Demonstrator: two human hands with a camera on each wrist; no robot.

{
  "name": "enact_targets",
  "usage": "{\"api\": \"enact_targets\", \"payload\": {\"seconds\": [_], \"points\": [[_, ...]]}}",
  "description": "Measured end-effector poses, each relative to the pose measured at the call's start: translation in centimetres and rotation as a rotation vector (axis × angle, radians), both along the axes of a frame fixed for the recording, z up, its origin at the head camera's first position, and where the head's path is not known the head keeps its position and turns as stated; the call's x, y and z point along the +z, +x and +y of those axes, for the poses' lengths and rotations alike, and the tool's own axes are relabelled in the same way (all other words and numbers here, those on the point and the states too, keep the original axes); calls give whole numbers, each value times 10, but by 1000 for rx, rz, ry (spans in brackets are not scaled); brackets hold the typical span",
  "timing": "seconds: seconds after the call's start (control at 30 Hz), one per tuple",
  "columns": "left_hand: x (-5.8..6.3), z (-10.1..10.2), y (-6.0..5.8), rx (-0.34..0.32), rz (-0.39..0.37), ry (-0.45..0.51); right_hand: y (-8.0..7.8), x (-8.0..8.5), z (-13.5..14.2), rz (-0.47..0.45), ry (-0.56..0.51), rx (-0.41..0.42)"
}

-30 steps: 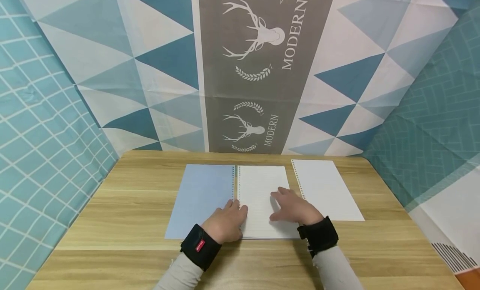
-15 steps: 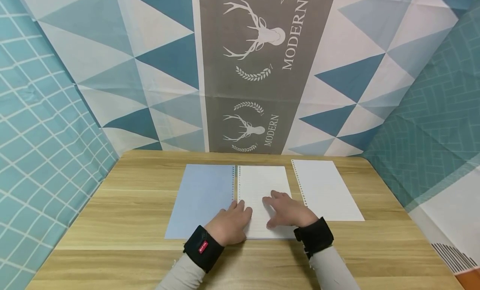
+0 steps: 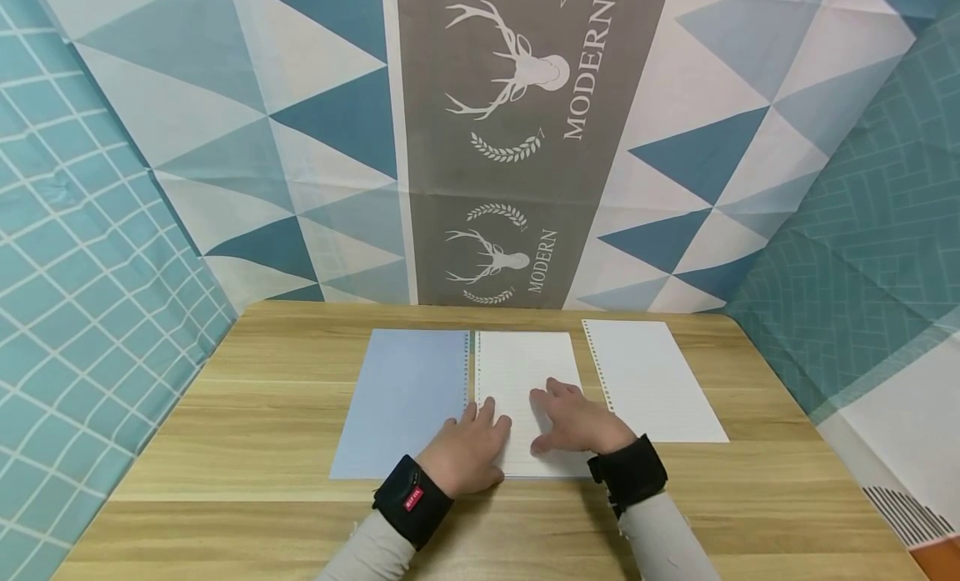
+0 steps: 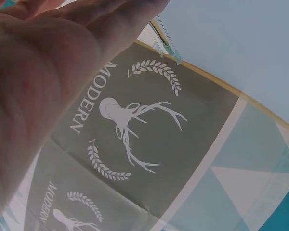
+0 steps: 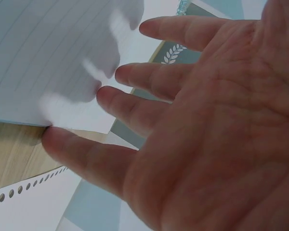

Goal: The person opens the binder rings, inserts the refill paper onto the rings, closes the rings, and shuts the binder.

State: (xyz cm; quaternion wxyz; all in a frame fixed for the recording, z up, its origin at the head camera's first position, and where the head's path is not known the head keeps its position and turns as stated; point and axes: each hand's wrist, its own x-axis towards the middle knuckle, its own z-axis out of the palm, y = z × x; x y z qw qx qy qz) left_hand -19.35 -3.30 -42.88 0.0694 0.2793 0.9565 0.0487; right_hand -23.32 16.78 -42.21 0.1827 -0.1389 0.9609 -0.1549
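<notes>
A loose-leaf notebook lies open on the table, with its pale blue cover (image 3: pixel 412 389) on the left and a white lined page (image 3: pixel 525 360) on the right. My left hand (image 3: pixel 467 449) lies over the lower spine, its spread fingers reaching onto the page's left side. On the page's right half is my right hand (image 3: pixel 579 418), fingers spread and slightly bent. The right wrist view shows its fingertips (image 5: pixel 106 91) right at the paper, the lowest one by the page edge. In the left wrist view the left palm (image 4: pixel 43 86) hides its fingertips. Neither hand grips anything.
To the right of the notebook lies a loose white sheet (image 3: pixel 652 381) with punched holes along its left edge. The wooden table (image 3: pixel 285 448) ends at a patterned cloth backdrop (image 3: pixel 495 147). A black band (image 3: pixel 414 502) wraps each wrist.
My left hand has slid right, from the spine further onto the page. My right hand has shifted slightly left and down over the page. Notebook and loose sheet stay put.
</notes>
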Motion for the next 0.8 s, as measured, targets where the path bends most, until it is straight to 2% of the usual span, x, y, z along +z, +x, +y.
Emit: {"api": "enact_targets", "payload": {"seconds": [0.37, 0.8], "points": [[-6, 3, 1, 14, 69, -26, -1, 3, 5, -5, -2, -3], [-7, 3, 1, 8, 125, -38, -1, 5, 7, -7, 1, 7]]}}
